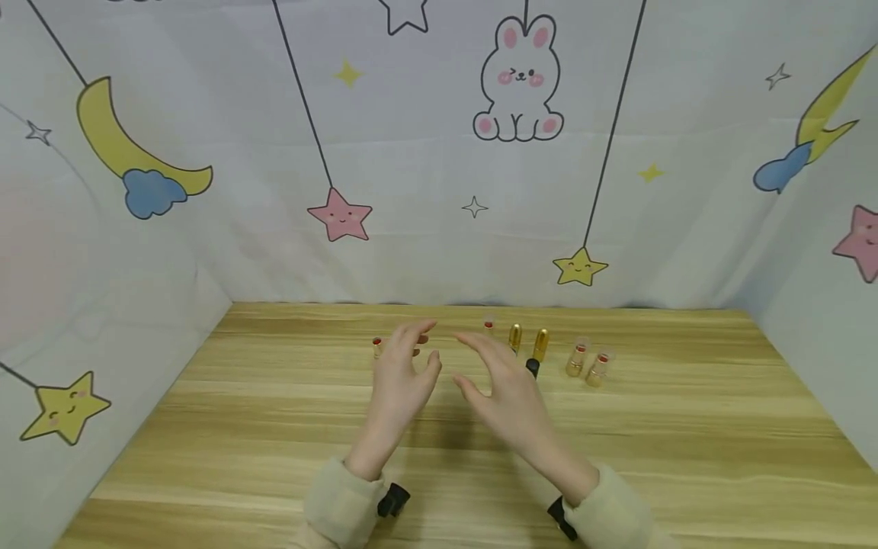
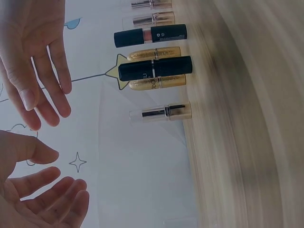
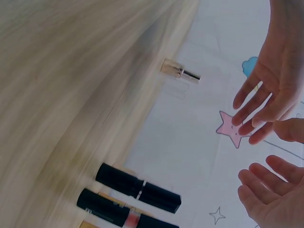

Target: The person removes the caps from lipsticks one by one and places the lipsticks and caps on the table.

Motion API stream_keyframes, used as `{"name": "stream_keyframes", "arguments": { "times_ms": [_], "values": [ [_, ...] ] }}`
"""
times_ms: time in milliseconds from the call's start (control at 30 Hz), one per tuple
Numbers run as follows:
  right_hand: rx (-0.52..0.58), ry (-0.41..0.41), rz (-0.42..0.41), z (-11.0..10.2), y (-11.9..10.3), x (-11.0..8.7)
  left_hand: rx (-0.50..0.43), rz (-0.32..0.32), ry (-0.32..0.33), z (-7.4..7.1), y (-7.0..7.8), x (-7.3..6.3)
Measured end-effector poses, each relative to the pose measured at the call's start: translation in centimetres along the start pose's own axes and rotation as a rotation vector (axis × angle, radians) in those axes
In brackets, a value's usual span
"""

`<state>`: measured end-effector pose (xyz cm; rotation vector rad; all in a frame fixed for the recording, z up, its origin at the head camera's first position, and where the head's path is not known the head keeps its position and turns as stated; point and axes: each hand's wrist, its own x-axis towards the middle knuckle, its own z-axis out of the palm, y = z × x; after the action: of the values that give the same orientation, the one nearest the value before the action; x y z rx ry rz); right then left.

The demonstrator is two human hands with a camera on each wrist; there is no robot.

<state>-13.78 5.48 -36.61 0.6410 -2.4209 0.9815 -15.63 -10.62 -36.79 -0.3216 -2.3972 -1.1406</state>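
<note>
Both hands hover above the table, palms turned toward each other with a gap between them and nothing in either. My left hand (image 1: 401, 377) has loosely bent fingers; a small lipstick (image 1: 377, 347) with a clear and gold look stands just behind it. My right hand (image 1: 511, 389) is held likewise, thumb apart from the fingers, in front of several upright lipsticks. Among these are a gold lipstick (image 1: 541, 345), a black lipstick (image 2: 154, 69), another black lipstick (image 2: 151, 35) with a pinkish band, and a clear-capped lipstick (image 2: 166, 112). The right hand partly hides the black ones in the head view.
Two clear-capped lipsticks, one (image 1: 578, 358) beside the other (image 1: 598, 370), stand right of the group. The wood-grain table (image 1: 686, 442) meets a printed white cloth (image 1: 425, 259) at its back edge. Cloth also rises at both sides. Each wrist wears a small black camera (image 1: 393, 500).
</note>
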Motion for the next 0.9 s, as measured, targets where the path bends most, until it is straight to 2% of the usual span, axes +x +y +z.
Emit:
{"name": "stream_keyframes", "arguments": {
  "times_ms": [200, 433, 600, 767, 900],
  "values": [
    [-0.031, 0.027, -0.006, -1.2, 1.2, -0.7, 0.005, 0.031, -0.038, 1.0, 0.7, -0.5],
    [-0.059, 0.038, 0.042, -2.7, 2.6, -1.6, -0.030, 0.025, -0.127, 2.3, 1.7, -1.1],
    [-0.051, 0.032, 0.107, -3.6, 4.0, -2.2, -0.113, 0.016, -0.199, 3.3, 2.0, -1.4],
    [-0.005, 0.013, 0.169, -4.5, 5.2, -2.6, -0.234, 0.012, -0.320, 4.4, 1.7, -1.7],
    [0.040, -0.014, 0.209, -4.9, 6.3, -2.8, -0.290, -0.017, -0.395, 5.3, 1.6, -1.9]
  ]
}}
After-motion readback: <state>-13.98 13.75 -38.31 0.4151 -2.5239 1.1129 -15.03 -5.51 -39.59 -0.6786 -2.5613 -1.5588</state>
